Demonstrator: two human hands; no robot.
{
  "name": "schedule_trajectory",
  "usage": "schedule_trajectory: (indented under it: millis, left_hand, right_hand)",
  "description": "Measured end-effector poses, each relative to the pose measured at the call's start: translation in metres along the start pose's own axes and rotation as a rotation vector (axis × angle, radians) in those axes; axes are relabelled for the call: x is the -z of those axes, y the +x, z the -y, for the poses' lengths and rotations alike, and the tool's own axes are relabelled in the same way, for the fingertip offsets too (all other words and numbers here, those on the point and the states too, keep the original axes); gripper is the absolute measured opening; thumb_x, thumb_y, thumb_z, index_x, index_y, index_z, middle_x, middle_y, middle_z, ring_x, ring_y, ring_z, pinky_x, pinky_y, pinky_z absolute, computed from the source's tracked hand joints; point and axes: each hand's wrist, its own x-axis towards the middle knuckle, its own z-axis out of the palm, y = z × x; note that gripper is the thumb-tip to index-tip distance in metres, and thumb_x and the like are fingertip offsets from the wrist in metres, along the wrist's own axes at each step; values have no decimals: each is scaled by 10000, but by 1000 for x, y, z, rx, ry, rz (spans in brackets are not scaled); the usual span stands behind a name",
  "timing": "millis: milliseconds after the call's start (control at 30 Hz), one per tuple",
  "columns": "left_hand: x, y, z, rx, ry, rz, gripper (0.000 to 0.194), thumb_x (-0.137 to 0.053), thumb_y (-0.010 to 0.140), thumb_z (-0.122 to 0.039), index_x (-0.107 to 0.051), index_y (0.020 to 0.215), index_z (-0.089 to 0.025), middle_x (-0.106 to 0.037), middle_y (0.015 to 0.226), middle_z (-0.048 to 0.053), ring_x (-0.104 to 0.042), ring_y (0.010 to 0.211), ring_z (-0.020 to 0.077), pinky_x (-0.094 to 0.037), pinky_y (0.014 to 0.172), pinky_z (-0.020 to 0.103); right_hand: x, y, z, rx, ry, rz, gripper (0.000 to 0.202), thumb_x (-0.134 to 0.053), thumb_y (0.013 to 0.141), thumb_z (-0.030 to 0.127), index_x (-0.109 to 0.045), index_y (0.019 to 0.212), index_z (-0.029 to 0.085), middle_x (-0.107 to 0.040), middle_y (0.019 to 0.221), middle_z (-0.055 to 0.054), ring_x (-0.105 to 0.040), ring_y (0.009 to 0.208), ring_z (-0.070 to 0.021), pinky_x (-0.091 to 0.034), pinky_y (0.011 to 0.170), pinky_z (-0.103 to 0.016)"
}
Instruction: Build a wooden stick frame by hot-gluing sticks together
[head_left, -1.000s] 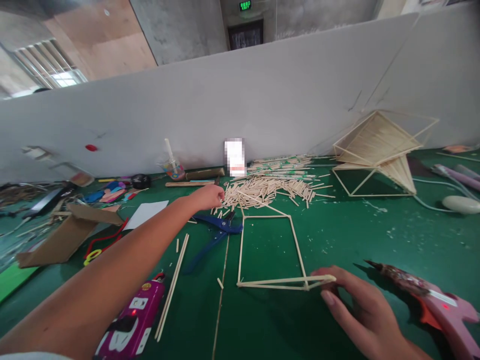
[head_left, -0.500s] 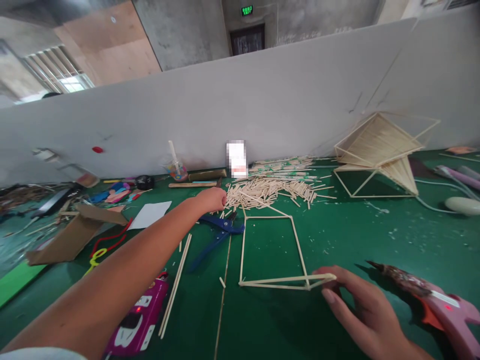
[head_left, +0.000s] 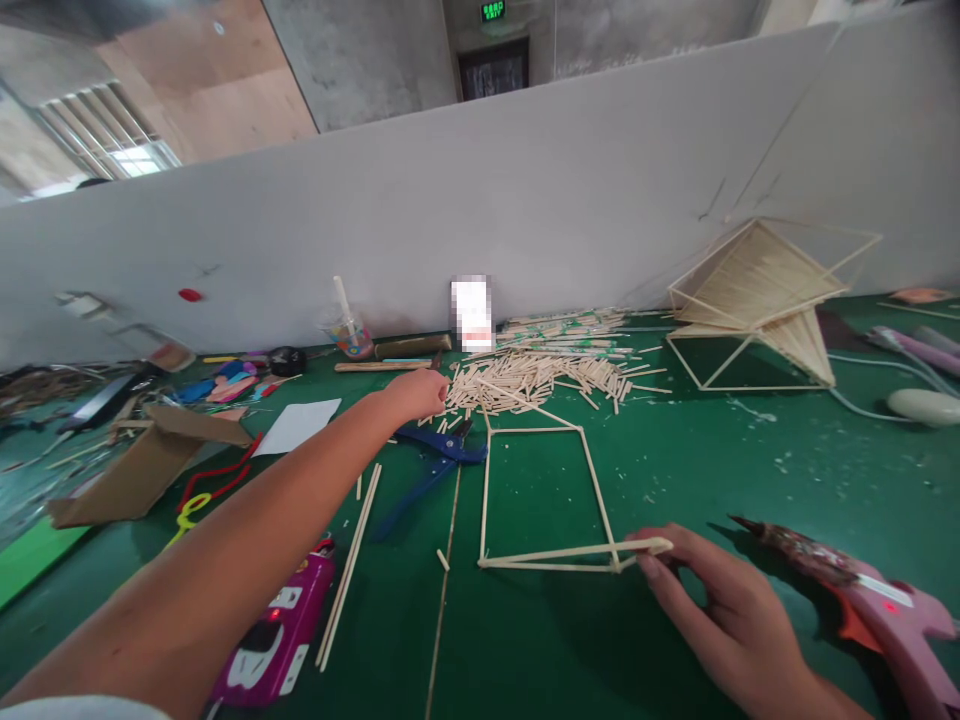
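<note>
A wooden stick frame (head_left: 485,500) lies on the green table, with sticks joined at its corners. My right hand (head_left: 720,610) pinches its near right corner between thumb and fingers. My left hand (head_left: 421,392) reaches forward to the left edge of the pile of short sticks (head_left: 525,383); its fingers are closed, and what they hold, if anything, is hidden. Blue cutters (head_left: 442,447) lie just below that hand, beside the frame. A pink glue gun (head_left: 847,590) rests to the right of my right hand.
At the back right stands a larger stick model (head_left: 757,300). A magenta device (head_left: 281,630) and two long sticks (head_left: 349,570) lie front left, near a cardboard piece (head_left: 142,460) and white paper (head_left: 298,426). A grey partition (head_left: 585,200) rises behind.
The view has shifted very slightly. My left hand's fingers have turned a little at the pile's edge; my right hand still holds the frame corner.
</note>
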Motion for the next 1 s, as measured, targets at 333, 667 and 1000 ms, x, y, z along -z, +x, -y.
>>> schedule_trajectory:
  millis: [333,667,1000]
  left_hand:
    - [24,-8,-7,84,-19,20,323,-572,910,-319,-557,1193,-166,-587,1201,90,-609,1019,222,-528,846,426]
    - [6,-29,39,229,-139,619,310,-575,906,-327,-570,1173,-168,-602,1176,87,-619,994,219,-540,828,416]
    - [-35,-39,45,304,-289,870,320,-589,896,-333,-569,1174,-176,-602,1179,89,-615,1008,231,-540,824,422]
  right_hand:
    - [1,-1,1,-80,-22,-117,112,-552,883,226,-633,960,235,-679,726,19,-621,558,-108,-495,520,-159]
    - [0,-3,-1,-146,-45,-168,126,-562,881,262,-646,973,246,-689,763,28,-606,542,-94,-490,519,-148]
    - [-1,-3,-3,-177,-46,-161,107,-549,890,267,-638,939,234,-642,694,33,-579,498,-91,-461,476,-169]
